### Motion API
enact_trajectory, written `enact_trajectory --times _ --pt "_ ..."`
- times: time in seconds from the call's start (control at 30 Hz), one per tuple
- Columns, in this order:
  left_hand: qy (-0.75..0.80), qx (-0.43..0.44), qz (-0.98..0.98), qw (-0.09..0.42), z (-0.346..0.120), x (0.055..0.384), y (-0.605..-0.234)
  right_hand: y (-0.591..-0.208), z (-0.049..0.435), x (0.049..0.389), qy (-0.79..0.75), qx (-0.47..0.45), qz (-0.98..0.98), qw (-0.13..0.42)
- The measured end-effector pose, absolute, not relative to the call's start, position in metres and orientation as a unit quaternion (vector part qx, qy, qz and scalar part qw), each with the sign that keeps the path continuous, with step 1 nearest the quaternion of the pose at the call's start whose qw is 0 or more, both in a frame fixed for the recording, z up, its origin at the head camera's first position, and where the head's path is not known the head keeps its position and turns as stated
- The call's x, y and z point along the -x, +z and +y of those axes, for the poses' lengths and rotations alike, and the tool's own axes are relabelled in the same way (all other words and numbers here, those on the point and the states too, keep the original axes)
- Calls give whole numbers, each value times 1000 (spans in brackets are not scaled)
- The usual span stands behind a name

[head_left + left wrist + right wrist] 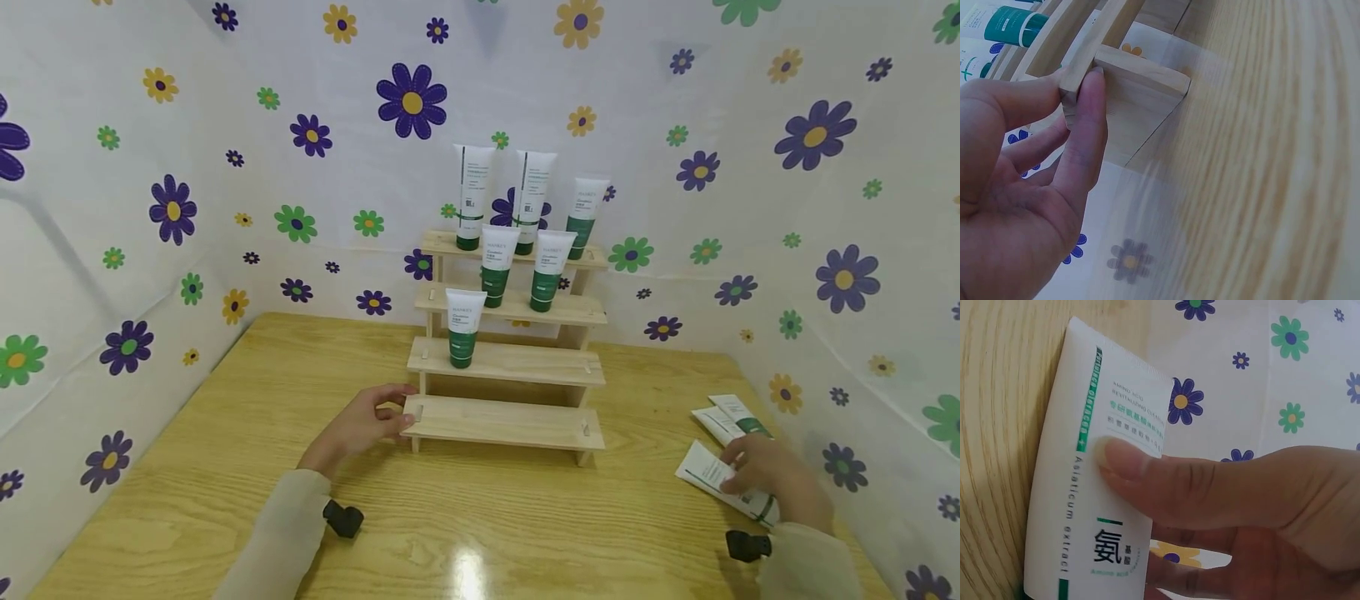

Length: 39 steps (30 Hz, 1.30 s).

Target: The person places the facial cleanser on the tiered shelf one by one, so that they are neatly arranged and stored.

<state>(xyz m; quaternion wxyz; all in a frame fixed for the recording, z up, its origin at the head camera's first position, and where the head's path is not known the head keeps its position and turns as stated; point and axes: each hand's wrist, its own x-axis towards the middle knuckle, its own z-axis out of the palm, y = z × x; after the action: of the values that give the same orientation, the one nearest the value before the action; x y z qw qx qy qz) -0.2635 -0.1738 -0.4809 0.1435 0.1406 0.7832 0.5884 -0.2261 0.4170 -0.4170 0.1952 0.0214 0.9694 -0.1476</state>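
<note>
My left hand (367,423) pinches the left end of the lowest step of a wooden tiered display stand (502,421); in the left wrist view the thumb and a finger lie on opposite sides of the board (1079,69). At the right, my right hand (776,475) holds a white cleanser tube (705,467) low over the table. Up close, the thumb presses on the printed front of that tube (1066,487), with the other fingers behind it. Just beyond the hand lie two more tubes, one with a green lower part (750,423) and a white one (716,425).
Two tall white tubes (472,196) and a shorter white-and-green tube (588,212) stand on the top step. Two short tubes (551,271) are on the step below, one (463,329) on the third. Flower-patterned cloth (360,183) surrounds the wooden table (420,533) at the back and sides.
</note>
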Motion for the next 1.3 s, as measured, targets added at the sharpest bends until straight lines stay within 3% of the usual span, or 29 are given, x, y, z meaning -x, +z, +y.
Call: enact_trajectory --times 0.23,0.5,0.7,1.3 --pt "589 -141 783 146 -174 264 -482 -414 414 225 -163 5 968 192" --pt "590 -140 782 143 -175 266 -483 -409 406 225 -198 64 974 92" --pt "591 -146 780 143 -174 265 -482 -398 394 221 -241 54 968 51" --pt "588 -140 785 136 -171 263 -482 -362 353 216 -298 62 952 -11"
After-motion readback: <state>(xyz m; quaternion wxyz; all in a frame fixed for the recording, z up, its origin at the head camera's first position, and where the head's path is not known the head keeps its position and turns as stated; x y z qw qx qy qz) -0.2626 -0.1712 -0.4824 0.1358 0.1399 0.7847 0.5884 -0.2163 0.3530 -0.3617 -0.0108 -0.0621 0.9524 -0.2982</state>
